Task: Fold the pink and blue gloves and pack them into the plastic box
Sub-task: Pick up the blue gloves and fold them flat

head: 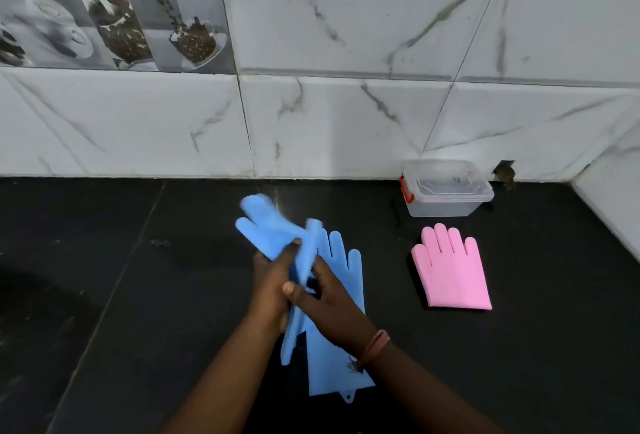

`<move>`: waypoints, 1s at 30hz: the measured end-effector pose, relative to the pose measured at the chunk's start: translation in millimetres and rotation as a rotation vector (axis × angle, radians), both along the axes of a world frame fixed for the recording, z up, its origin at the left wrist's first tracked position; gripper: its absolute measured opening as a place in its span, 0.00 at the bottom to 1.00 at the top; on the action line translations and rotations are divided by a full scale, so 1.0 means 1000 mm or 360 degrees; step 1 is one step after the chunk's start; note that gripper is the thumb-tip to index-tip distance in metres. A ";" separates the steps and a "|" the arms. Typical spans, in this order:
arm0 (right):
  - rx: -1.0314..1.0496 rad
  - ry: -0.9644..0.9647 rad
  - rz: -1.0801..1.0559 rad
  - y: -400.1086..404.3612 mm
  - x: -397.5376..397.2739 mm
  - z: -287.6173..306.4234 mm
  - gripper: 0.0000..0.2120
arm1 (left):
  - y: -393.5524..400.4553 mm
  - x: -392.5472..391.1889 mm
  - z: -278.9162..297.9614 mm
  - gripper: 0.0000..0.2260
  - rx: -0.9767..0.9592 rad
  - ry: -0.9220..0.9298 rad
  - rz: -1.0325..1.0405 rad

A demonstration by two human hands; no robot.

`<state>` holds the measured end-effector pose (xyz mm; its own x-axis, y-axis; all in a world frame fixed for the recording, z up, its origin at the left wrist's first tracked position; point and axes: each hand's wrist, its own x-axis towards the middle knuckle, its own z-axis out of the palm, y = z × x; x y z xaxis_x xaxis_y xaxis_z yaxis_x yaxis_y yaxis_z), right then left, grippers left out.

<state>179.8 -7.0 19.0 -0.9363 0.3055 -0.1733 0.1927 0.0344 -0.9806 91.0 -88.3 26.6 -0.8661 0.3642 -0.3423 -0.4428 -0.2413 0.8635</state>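
a blurred blue glove (266,231) is gripped above the counter (121,260) by 2 hands, left hand (272,281) and right hand (325,302), fingers curled round it.

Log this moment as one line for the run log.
stage: folding | left hand + right hand: grip lifted blue glove | second blue glove: flat on counter | pink glove: untouched | plastic box: open

A black worktop (104,295) fills the lower frame. Behind it stands a white marbled tile wall (346,104), with coffee-cup picture tiles (110,7) at upper left.
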 end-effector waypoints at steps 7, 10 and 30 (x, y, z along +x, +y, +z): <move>-0.0330 -0.0115 -0.0435 0.016 0.014 -0.020 0.14 | -0.013 0.002 -0.018 0.17 -0.0924 0.0087 -0.0310; -0.0834 -0.0032 -0.0389 0.035 0.023 -0.031 0.19 | -0.023 0.002 -0.028 0.19 -0.0561 -0.0247 -0.0411; -0.0832 0.0104 -0.0428 0.057 0.044 -0.067 0.20 | 0.007 0.027 -0.045 0.14 -0.0358 0.0054 -0.0427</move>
